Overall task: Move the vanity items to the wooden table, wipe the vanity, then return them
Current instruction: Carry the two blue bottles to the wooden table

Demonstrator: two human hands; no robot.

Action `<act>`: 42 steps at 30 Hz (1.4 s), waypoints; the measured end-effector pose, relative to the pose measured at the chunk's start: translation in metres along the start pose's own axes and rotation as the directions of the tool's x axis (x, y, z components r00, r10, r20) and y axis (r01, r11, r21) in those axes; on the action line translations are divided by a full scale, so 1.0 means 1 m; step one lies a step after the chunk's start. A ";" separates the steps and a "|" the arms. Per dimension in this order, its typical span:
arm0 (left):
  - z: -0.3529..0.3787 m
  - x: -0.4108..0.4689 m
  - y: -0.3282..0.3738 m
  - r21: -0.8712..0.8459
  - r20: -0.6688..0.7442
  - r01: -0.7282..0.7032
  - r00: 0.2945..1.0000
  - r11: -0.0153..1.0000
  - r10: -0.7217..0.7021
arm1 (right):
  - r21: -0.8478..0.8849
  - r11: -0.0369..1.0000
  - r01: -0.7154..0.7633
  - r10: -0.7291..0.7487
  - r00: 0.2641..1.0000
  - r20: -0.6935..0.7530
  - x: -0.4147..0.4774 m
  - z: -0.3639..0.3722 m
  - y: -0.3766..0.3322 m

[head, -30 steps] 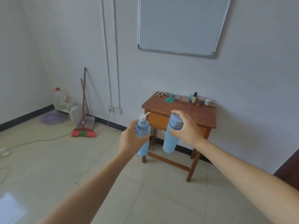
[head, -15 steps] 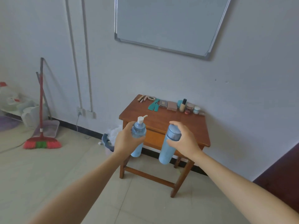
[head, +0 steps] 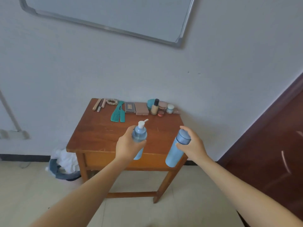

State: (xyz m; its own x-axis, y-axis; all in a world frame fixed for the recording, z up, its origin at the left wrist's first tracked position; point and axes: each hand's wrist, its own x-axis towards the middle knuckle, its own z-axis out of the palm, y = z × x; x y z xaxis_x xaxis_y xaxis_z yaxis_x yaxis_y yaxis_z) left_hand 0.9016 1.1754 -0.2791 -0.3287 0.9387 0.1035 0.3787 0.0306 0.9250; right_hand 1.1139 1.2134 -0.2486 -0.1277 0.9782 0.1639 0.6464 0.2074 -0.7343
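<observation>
Through my remote feed I see a plain white wall (head: 213, 79) under soft, even light, with a metal-framed whiteboard (head: 105, 12) hanging at the top of the view. A small wooden table (head: 98, 136) stands against the wall, with a crossbar low between its legs. A black baseboard (head: 24, 157) runs along the foot of the wall above a pale tiled floor (head: 24, 185). A blue bin (head: 65, 175) holding a white bag sits just beside the table's left legs. A grey conduit (head: 8, 108) runs down the wall at far left, and a dark reddish-brown door (head: 270, 153) fills the right edge.
</observation>
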 end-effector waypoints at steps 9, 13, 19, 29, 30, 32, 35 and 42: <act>0.102 0.149 0.010 0.008 0.073 0.080 0.994 0.997 -0.081 | 0.015 1.000 -0.019 0.020 0.994 -0.111 0.170 -0.007 0.060; 0.137 0.210 0.008 -0.024 0.013 0.145 0.989 0.989 -0.144 | -0.018 0.999 -0.037 0.036 0.999 -0.018 0.246 -0.005 0.090; 0.158 0.273 -0.001 -0.010 -0.048 0.158 0.986 0.987 -0.159 | -0.057 0.998 0.007 -0.002 0.996 0.093 0.336 0.016 0.114; 0.164 0.304 -0.023 0.074 -0.028 0.148 0.989 0.986 -0.147 | -0.064 0.998 0.027 -0.020 0.994 0.111 0.377 0.038 0.133; 0.164 0.305 -0.024 0.085 -0.025 0.138 0.990 0.987 -0.136 | -0.068 0.997 0.026 -0.018 0.994 0.107 0.377 0.040 0.133; 0.164 0.306 -0.027 0.091 -0.018 0.126 0.992 0.988 -0.125 | -0.077 0.997 0.024 -0.017 0.996 0.086 0.377 0.044 0.133; 0.161 0.305 -0.034 0.099 0.027 0.074 0.997 0.992 -0.077 | -0.066 0.998 0.006 -0.002 0.998 0.067 0.373 0.045 0.130; 0.149 0.314 -0.046 0.180 0.204 0.010 0.978 0.984 -0.047 | -0.085 0.988 -0.127 0.133 0.988 0.082 0.363 0.043 0.116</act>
State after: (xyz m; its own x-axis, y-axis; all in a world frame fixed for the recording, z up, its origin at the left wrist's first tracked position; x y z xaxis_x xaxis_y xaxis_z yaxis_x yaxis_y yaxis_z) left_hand 0.9100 1.5197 -0.3432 -0.1624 0.9866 -0.0169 0.5252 0.1009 0.8450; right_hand 1.1101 1.5929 -0.3032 -0.1013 0.9948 0.0100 0.7186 0.0802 -0.6908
